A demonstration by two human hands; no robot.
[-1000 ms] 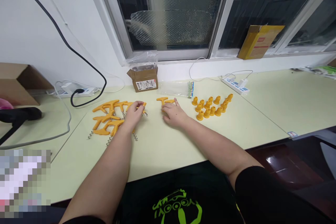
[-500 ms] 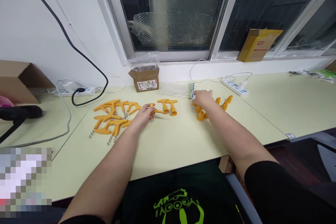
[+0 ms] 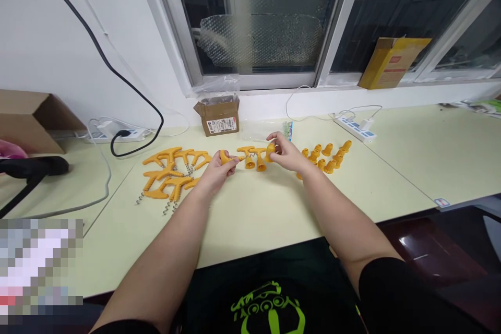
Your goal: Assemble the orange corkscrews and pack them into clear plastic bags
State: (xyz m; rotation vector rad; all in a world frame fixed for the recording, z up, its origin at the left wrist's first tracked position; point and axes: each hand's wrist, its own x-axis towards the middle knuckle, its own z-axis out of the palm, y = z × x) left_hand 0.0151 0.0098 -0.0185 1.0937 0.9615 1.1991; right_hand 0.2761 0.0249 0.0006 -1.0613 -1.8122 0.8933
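Note:
My left hand point(image 3: 219, 173) grips a yellow corkscrew point(image 3: 226, 157) by its T-shaped handle, with the metal spiral pointing right. Between thumb and fingers of my right hand point(image 3: 285, 151) is a yellow bell-shaped cap point(image 3: 270, 152), held a little apart from the spiral's tip. Beyond and between the hands lie two yellow corkscrews fitted with caps point(image 3: 261, 160). To the left is a pile of yellow corkscrews point(image 3: 164, 180) with bare spirals. Several loose yellow caps point(image 3: 329, 159) stand to the right, some partly hidden behind my right wrist.
A clear plastic bag point(image 3: 262, 130) with a coloured header lies behind the hands, beside an opened cardboard box point(image 3: 219, 117). Power strips point(image 3: 354, 128) with cables rest along the wall. A black lamp-like object point(image 3: 35, 169) is at the left, and a yellow carton point(image 3: 393, 65) leans against the window.
My right hand has moved left from the group of caps, bringing one cap towards the corkscrew. My left hand keeps hold of the corkscrew in nearly the same place.

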